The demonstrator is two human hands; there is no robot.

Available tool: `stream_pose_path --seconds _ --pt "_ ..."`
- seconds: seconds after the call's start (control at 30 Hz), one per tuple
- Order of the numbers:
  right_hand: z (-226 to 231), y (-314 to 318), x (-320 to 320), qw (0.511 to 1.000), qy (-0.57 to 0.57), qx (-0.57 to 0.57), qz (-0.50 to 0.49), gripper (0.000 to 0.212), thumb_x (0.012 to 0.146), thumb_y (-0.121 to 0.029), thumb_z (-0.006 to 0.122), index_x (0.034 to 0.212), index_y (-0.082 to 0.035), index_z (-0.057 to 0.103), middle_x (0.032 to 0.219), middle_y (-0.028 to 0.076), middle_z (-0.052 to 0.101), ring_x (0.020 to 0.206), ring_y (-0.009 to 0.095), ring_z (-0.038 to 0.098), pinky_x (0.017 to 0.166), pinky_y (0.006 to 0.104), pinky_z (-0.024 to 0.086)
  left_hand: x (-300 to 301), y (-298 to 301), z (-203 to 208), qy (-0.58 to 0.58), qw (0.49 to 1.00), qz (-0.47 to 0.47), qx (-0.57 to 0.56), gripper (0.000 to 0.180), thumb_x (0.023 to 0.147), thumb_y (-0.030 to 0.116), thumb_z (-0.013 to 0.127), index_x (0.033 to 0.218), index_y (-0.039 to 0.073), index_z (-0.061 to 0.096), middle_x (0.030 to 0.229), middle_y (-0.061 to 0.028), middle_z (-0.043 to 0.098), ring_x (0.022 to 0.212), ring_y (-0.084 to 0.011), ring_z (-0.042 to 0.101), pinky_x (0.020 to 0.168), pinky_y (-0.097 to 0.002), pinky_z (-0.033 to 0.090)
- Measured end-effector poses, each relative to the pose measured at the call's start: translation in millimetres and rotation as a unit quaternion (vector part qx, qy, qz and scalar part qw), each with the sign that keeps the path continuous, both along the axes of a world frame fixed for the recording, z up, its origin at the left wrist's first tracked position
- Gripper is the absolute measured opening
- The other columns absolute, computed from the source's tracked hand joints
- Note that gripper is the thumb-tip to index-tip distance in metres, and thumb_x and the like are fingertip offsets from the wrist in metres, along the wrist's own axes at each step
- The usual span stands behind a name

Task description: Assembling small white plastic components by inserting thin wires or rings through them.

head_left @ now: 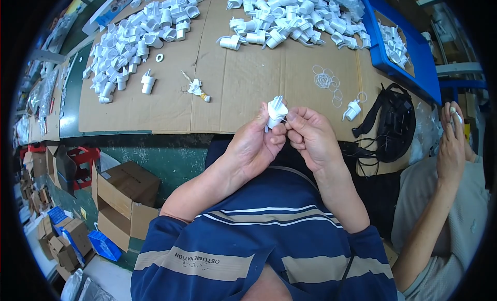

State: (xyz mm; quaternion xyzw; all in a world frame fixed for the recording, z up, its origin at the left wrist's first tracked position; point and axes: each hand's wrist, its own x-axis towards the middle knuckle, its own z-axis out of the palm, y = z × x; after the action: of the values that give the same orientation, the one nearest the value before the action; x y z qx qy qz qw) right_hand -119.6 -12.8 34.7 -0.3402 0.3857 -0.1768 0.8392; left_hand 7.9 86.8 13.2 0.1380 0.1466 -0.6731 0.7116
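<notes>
We are looking at one white fitting (pixel 277 112) being held up between two hands, over the near edge of the cardboard-covered surface (pixel 248 83). The left hand (pixel 252 148)'s grip is wrapping its body, while the right hand (pixel 316 138)'s grip is pinching narrowly near its lower end; we are not managing to tell whether anything thin is lying between those fingertips. We are judging the step in hand to be close finger work around that end, so the next move is probably calling for a steady left hold and light, even pressure from the right. We are noting smooth, apparently moulded plastic: a rounded body carrying slim prongs. Similar pieces are forming a heap (pixel 129 53) at the left and another pile (pixel 290 13) farther right, while more are lying in a blue bin (pixel 379 57). Thin, pale rings (pixel 323 79) are lying in a loose, overlapping cluster on the matte, creased cardboard, near a lone fitting (pixel 352 111).
</notes>
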Motion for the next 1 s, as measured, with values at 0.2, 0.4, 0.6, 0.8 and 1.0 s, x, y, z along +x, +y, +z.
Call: stream_pose_path --seconds 0.2,0.4,0.6,0.8,1.0 --pt "-0.6 -0.7 0.7 1.0 0.011 0.014 -0.012 0.01 0.1 -0.004 0.066 0.107 0.004 0.065 0.083 0.008 0.066 0.058 0.004 0.05 0.044 0.0143 0.035 -0.7 -0.9 4.6 -0.046 0.997 0.005 0.066 0.034 0.112 0.033 0.051 0.121 0.0 0.055 0.087 -0.0052 0.058 0.07 -0.0059 0.054 0.06 -0.0186 0.047" --pt "-4.0 -2.5 -1.3 0.999 0.007 0.035 -0.001 0.011 0.1 -0.005 0.066 0.107 0.004 0.065 0.084 0.008 0.066 0.056 0.003 0.05 0.044 0.0141 0.035 -2.1 -0.5 3.2 -0.069 0.994 0.007 0.089 0.04 0.11 0.035 0.055 0.124 -0.002 0.054 0.091 -0.0079 0.059 0.068 -0.0051 0.053 0.057 -0.0181 0.048" --pt "-3.9 -4.2 -1.3 0.999 0.01 0.038 0.014 0.008 0.101 -0.007 0.064 0.104 0.001 0.064 0.081 0.008 0.065 0.054 0.003 0.047 0.043 0.0138 0.033 -1.6 2.6 0.0 -0.098 0.991 0.004 0.086 0.035 0.11 0.034 0.055 0.115 -0.001 0.06 0.084 -0.0062 0.063 0.069 -0.0074 0.059 0.061 -0.0186 0.052" --pt "-3.3 -6.2 -2.5 0.998 0.001 0.065 0.016 0.013 0.1 -0.004 0.064 0.11 0.005 0.065 0.084 0.009 0.066 0.055 0.003 0.048 0.043 0.0138 0.032 -1.6 6.5 -4.7 -0.13 0.989 0.012 0.071 0.036 0.109 0.033 0.057 0.117 -0.002 0.059 0.088 -0.0088 0.065 0.072 -0.0072 0.062 0.063 -0.0188 0.056" --pt "-1.5 -7.7 -1.9 0.998 -0.003 0.067 0.012 0.016 0.1 -0.003 0.063 0.114 0.005 0.064 0.084 0.009 0.065 0.054 0.003 0.046 0.042 0.0137 0.032 -2.6 6.2 6.1 -0.14 0.987 0.019 0.079 0.032 0.11 0.029 0.056 0.114 -0.002 0.063 0.09 -0.0079 0.068 0.074 -0.0074 0.064 0.07 -0.019 0.057"
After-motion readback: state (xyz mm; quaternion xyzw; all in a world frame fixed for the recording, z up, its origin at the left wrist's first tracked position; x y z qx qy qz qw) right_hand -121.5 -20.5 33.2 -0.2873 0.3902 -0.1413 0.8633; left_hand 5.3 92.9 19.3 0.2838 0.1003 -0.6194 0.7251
